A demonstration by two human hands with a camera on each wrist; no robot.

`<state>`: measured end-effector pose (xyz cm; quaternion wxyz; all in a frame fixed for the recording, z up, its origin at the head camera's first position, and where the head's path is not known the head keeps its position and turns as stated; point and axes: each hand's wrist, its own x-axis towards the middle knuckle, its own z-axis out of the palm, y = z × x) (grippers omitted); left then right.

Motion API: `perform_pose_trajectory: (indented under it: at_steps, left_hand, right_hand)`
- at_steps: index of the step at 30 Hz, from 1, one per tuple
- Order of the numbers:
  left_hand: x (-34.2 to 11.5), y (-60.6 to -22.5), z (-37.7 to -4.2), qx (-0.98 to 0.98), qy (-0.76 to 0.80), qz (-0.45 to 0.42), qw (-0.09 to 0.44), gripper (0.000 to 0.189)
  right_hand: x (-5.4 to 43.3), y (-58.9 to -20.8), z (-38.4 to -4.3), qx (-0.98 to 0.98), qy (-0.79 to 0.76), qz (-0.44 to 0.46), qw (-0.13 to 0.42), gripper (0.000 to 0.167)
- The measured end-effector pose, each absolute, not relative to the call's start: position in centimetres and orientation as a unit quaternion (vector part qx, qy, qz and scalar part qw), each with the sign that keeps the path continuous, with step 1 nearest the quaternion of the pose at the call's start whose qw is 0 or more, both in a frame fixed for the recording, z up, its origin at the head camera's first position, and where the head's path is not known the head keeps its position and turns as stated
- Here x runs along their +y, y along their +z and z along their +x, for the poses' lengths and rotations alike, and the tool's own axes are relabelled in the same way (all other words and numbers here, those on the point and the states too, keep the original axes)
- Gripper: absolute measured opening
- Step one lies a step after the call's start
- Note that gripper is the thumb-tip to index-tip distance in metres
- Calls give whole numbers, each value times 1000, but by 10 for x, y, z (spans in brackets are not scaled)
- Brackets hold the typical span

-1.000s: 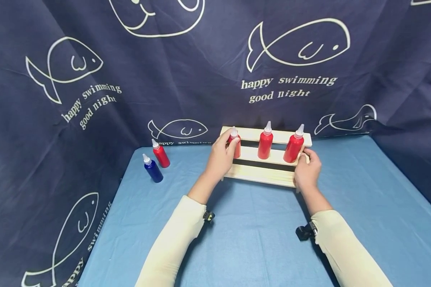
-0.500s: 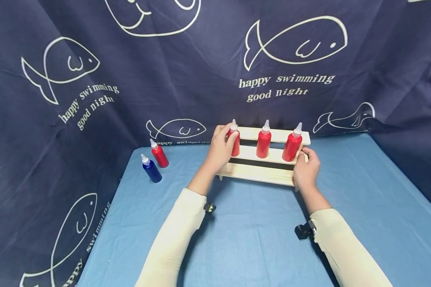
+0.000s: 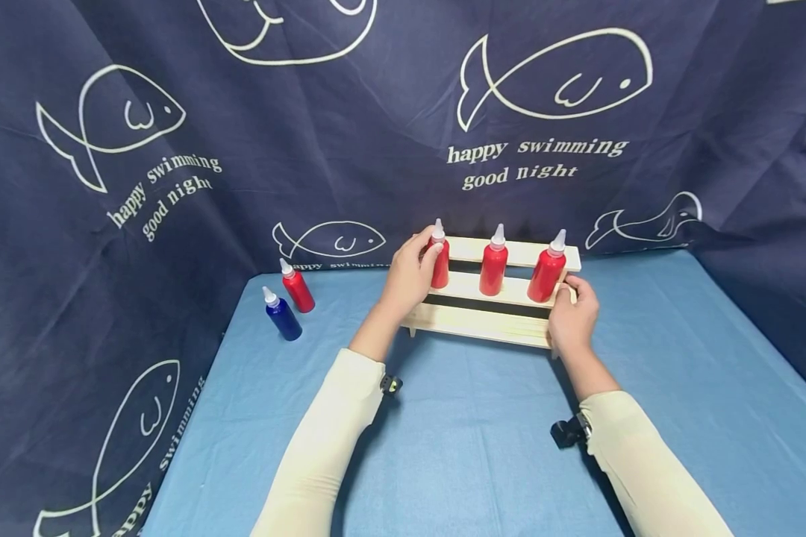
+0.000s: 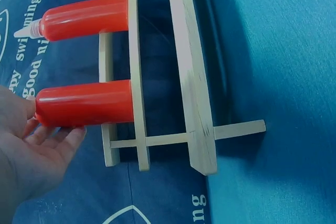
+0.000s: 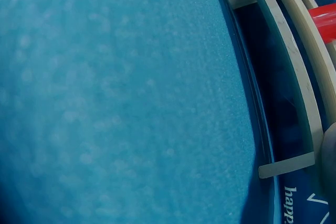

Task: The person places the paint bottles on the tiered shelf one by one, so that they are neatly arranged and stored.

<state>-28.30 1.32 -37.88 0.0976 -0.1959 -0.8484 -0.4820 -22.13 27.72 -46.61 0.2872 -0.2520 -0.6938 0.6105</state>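
Note:
A slatted wooden rack (image 3: 483, 324) with stepped shelves stands at the back of the table. My left hand (image 3: 408, 280) holds the upper part of a red squeeze bottle (image 4: 86, 103) at the rack's left end; its base is at the middle shelf (image 4: 137, 72). In the left wrist view, the fingers (image 4: 71, 142) curl round its neck end, hiding the white nozzle. Two more red bottles, one in the middle (image 3: 493, 270) and one at the right (image 3: 547, 276), stand upright on that shelf. My right hand (image 3: 573, 317) grips the rack's right end.
On the blue-covered table (image 3: 443, 447), a red bottle (image 3: 299, 291) and a blue bottle (image 3: 283, 319) with white nozzles stand side by side at the back left. A dark fish-print curtain (image 3: 342, 149) hangs close behind the rack.
My left hand and the left red bottle have shifted slightly back, away from me, and more of the bottle shows. My right hand stays at the rack's end.

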Motion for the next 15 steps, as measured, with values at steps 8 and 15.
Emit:
perform_pose_trajectory:
  at_steps: [8,15]
  left_hand:
    - [12,-379,-284,-850,-486,-184,93,40]
    - [12,-395,-281,-805,-562,-166,87,59]
  right_hand:
    - [276,-464,-221,-691,616,-255,279,35]
    - [276,-464,-220,-691,615,-270,267,34]
